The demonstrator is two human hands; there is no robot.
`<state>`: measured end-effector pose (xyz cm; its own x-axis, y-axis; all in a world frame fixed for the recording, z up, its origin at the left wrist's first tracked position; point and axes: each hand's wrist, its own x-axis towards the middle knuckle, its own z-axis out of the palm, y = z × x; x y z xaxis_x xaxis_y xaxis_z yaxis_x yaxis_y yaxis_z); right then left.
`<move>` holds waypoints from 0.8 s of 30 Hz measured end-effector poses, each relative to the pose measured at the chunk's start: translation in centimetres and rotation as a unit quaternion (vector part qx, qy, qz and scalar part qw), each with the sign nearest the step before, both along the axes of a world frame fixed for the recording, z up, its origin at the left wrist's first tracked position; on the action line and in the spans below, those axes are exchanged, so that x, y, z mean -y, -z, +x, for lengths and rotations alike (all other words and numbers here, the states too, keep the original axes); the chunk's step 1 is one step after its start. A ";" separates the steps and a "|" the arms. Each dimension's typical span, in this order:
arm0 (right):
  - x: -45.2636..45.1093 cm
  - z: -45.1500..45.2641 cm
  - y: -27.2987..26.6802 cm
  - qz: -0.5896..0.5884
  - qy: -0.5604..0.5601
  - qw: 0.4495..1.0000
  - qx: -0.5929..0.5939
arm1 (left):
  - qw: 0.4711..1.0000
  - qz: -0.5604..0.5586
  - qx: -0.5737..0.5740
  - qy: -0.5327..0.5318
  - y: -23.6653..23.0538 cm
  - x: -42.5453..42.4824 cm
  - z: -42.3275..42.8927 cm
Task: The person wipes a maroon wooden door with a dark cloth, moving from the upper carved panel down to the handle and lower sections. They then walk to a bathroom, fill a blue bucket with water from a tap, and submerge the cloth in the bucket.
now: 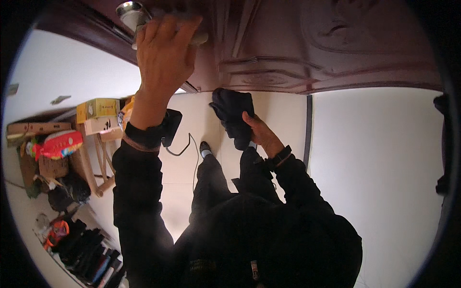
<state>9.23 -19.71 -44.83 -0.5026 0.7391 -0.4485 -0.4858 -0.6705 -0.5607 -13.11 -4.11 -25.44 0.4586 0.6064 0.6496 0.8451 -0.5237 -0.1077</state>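
Observation:
A dark red carved door (273, 46) fills the upper part of the head view. On it is a shiny metal door handle (134, 14), at the upper left. My left hand (164, 57) reaches up over the handle, its fingers bent around the lever, whose rounded end shows to the right of the hand. The fingertips are blurred and partly hidden. Lower and to the right, my right hand (263, 133) holds a bunched black cloth (234, 111), thumb on top, above the tiled floor. The cloth hides most of its fingers.
At the left stand a wooden stool (102, 162), yellow boxes (102, 108), a red package (61, 144) and black bags (68, 190). A row of dark items (86, 252) lies at lower left. A white wall (371, 162) is at the right. A cable (196, 158) hangs near my leg.

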 end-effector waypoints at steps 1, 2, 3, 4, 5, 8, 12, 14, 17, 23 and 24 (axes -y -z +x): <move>0.1 0.7 -0.4 0.003 -0.007 1.000 0.017 | 0.999 0.028 0.018 -0.011 0.1 0.6 0.1; 0.2 1.4 -0.7 0.008 -0.014 0.999 0.031 | 0.998 0.057 0.035 -0.022 0.3 1.4 0.2; 0.3 2.2 -1.1 0.011 -0.020 0.999 0.045 | 0.996 0.064 0.053 -0.043 0.8 2.2 0.4; 0.3 2.8 -1.5 0.016 -0.026 0.998 0.055 | 0.995 0.052 0.078 -0.026 1.5 3.3 0.8; 0.4 3.7 -1.7 0.009 -0.034 0.997 0.070 | 0.994 0.020 0.104 -0.021 2.7 5.1 1.5; 0.3 4.7 -2.1 0.023 -0.080 0.992 0.091 | 0.948 -0.164 0.270 -0.030 7.8 10.2 3.7; 1.1 4.2 -2.0 0.035 -0.129 0.980 0.146 | 0.776 -0.360 0.517 0.018 16.5 16.7 9.7; 1.9 3.5 -1.9 0.092 -0.121 0.970 0.191 | 0.646 -0.421 0.634 0.060 19.3 19.4 12.6; 2.9 2.9 -1.6 0.116 -0.158 0.968 0.158 | 0.541 -0.479 0.686 0.084 20.6 22.0 13.4; 1.3 3.0 -2.2 0.266 -0.289 0.904 0.170 | 0.399 -0.507 0.764 0.015 20.6 23.4 11.5; 0.3 3.1 -2.9 0.343 -0.303 0.865 0.206 | 0.246 -0.506 0.826 0.028 20.8 23.6 10.8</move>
